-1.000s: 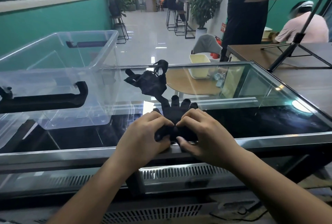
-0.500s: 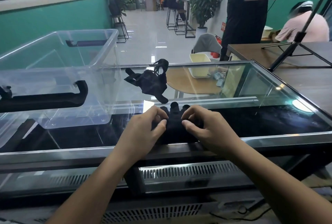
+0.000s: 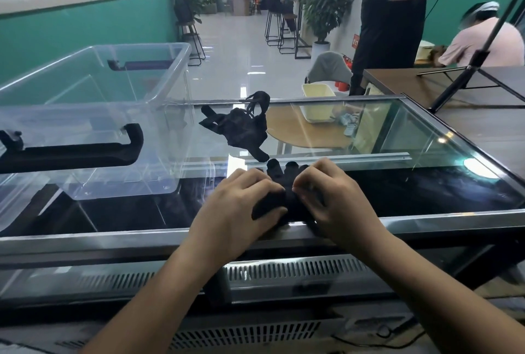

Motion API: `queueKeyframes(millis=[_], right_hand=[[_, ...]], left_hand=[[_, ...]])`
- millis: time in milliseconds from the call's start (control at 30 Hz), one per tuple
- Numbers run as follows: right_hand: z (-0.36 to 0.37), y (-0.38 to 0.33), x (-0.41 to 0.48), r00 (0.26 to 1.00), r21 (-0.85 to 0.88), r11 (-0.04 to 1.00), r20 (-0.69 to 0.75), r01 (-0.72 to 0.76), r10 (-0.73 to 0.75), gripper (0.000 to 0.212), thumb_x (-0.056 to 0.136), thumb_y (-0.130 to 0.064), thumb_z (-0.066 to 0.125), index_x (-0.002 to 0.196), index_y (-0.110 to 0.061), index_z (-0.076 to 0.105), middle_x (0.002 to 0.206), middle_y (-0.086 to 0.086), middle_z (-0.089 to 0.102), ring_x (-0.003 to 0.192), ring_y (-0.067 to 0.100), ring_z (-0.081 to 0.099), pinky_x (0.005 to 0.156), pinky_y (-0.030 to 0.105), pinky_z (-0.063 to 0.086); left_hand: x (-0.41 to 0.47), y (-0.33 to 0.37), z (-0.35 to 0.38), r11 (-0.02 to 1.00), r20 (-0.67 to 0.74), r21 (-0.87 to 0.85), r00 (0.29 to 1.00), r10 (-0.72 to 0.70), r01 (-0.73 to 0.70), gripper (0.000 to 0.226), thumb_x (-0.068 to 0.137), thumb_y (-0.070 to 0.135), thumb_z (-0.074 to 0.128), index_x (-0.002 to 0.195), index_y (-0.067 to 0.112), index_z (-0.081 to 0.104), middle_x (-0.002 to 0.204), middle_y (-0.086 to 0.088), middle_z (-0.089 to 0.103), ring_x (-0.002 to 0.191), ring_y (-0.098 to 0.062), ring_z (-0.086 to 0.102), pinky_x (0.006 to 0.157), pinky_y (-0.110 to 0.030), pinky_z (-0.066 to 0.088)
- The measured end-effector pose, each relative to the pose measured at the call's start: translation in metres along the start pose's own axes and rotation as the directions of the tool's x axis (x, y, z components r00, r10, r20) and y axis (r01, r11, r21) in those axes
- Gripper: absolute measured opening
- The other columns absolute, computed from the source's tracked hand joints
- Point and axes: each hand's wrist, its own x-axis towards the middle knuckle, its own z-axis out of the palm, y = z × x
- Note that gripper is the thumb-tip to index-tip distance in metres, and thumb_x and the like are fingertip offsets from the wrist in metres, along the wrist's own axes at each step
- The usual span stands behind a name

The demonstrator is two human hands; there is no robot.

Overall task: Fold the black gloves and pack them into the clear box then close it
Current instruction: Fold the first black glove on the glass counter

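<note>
Head view: left hand [image 3: 238, 208] and right hand [image 3: 338, 200] clamp curled fingers [image 3: 257, 181] on the near glove [image 3: 287, 169]; second glove [image 3: 241, 129] lies beyond, clear box [image 3: 159, 132] leftward on worktop [image 3: 397, 140].

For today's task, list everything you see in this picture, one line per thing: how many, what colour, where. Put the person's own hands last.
near glove: one, black, at the counter's front edge, held by both hands
far glove: one, black, crumpled, further back on the glass
clear box: one, transparent with black handles, lid off, left on the counter
glass counter: one, metal-framed, across the middle
wooden table: one, brown, right
tripod: one, black, on the wooden table
tub: one, cream, beyond the counter
potted plant: one, green, white pot, centre back
bystanders: three, background
left hand: grips the near glove
right hand: pinches the near glove
</note>
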Motion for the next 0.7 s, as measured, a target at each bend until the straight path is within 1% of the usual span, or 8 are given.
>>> queueKeyframes(millis=[67,133,233,333,500,567,633,700], right_hand=[[0.0,-0.001,-0.001,0.998,-0.009,0.998,0.006,0.059,-0.059,0.008,0.103,-0.025,0.065,0.101,-0.019,0.07,0.103,-0.005,0.059,0.088,0.016,0.059,0.075,0.039,0.054],[-0.002,-0.003,-0.002,0.996,-0.009,0.996,0.036,0.085,-0.085,0.01,0.102,-0.028,0.065,0.104,-0.019,0.069,0.105,-0.005,0.058,0.094,0.018,0.059,0.082,0.037,0.053],[-0.007,-0.008,-0.002,0.989,-0.02,0.997,0.125,0.076,-0.073,0.018,0.092,-0.032,0.07,0.107,-0.024,0.064,0.107,-0.008,0.055,0.103,0.015,0.055,0.092,0.033,0.049],[-0.009,-0.011,0.0,0.982,-0.037,0.998,0.184,0.057,-0.05,0.024,0.084,-0.032,0.069,0.105,-0.031,0.057,0.104,-0.011,0.052,0.1,0.012,0.049,0.092,0.034,0.046],[-0.009,-0.009,0.001,0.987,0.001,0.999,0.16,0.036,-0.035,0.022,0.085,-0.034,0.063,0.106,-0.029,0.061,0.098,-0.018,0.056,0.095,0.007,0.048,0.089,0.032,0.045],[-0.01,-0.008,0.001,0.99,0.084,0.996,0.144,-0.013,0.001,0.021,0.088,-0.037,0.063,0.109,-0.032,0.063,0.097,-0.022,0.06,0.095,0.004,0.052,0.085,0.029,0.046],[-0.012,-0.006,0.004,0.989,0.164,0.984,0.144,-0.067,0.043,0.019,0.092,-0.036,0.066,0.111,-0.036,0.063,0.099,-0.02,0.066,0.094,0.004,0.058,0.082,0.028,0.048],[-0.012,-0.004,0.011,0.987,0.225,0.969,0.148,-0.098,0.066,0.015,0.097,-0.033,0.069,0.111,-0.035,0.063,0.097,-0.016,0.07,0.086,0.003,0.062,0.074,0.024,0.049]], left_hand=[[0.001,0.0,0.0,0.998,0.026,-0.045,0.999,-0.031,0.032,0.036,0.087,0.038,0.085,0.121,0.028,0.075,0.119,0.015,0.067,0.107,-0.011,0.064,0.091,-0.035,0.057],[0.002,0.0,-0.001,0.995,0.04,-0.08,0.998,-0.057,0.06,0.038,0.085,0.036,0.088,0.12,0.03,0.074,0.118,0.017,0.066,0.103,-0.008,0.065,0.089,-0.034,0.058],[0.001,-0.001,-0.001,0.992,0.04,-0.09,0.996,-0.084,0.088,0.041,0.083,0.035,0.088,0.121,0.031,0.073,0.117,0.019,0.066,0.1,-0.007,0.065,0.086,-0.034,0.058],[0.0,-0.002,0.0,0.991,0.036,-0.08,0.994,-0.101,0.104,0.042,0.082,0.03,0.086,0.121,0.03,0.072,0.117,0.019,0.065,0.099,-0.009,0.066,0.084,-0.034,0.058],[0.0,-0.002,-0.004,0.98,0.016,-0.14,0.99,-0.142,0.143,0.026,0.089,0.03,0.077,0.114,0.031,0.073,0.108,0.02,0.07,0.097,-0.006,0.069,0.086,-0.032,0.057],[0.0,-0.001,-0.008,0.957,0.01,-0.215,0.98,-0.198,0.195,0.019,0.093,0.027,0.075,0.111,0.032,0.073,0.098,0.02,0.074,0.093,-0.005,0.07,0.083,-0.027,0.056],[0.002,0.0,-0.011,0.923,0.004,-0.282,0.963,-0.27,0.26,0.019,0.094,0.025,0.074,0.111,0.033,0.073,0.093,0.02,0.075,0.09,-0.004,0.072,0.08,-0.022,0.055],[0.006,-0.001,-0.013,0.889,0.011,-0.323,0.941,-0.338,0.324,0.017,0.096,0.025,0.073,0.11,0.033,0.073,0.093,0.017,0.077,0.089,-0.004,0.072,0.076,-0.019,0.055]])
